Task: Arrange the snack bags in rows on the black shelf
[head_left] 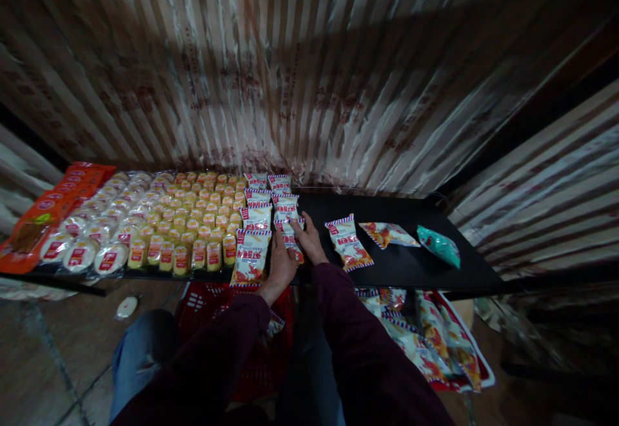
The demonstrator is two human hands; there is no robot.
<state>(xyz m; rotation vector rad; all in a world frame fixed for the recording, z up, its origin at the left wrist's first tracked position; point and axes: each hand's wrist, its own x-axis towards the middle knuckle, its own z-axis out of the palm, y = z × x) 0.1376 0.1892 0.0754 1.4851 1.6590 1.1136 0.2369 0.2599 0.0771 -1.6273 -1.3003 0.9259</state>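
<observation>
My left hand [282, 263] and my right hand [311, 240] grip a white snack bag [289, 232] from its two sides. The bag has red lettering and a blue-and-red striped edge, and my fingers cover part of it. It lies at the near end of the right-hand row of matching bags, in front of another snack bag [285, 205]. Just left of my left hand is the front bag [251, 255] of the neighbouring row. To the right of my right hand, a single bag [349, 242] lies apart on the black shelf [316, 210].
Yellow packaged cakes [198, 220] and round white packaged cakes [97, 245] fill the shelf's left, beside orange packs [53, 210]. Rightward lie a tilted snack bag [388, 234] and a green bag [439, 245]. Below are a red basket [203, 307] and a bag-filled basket [476, 348].
</observation>
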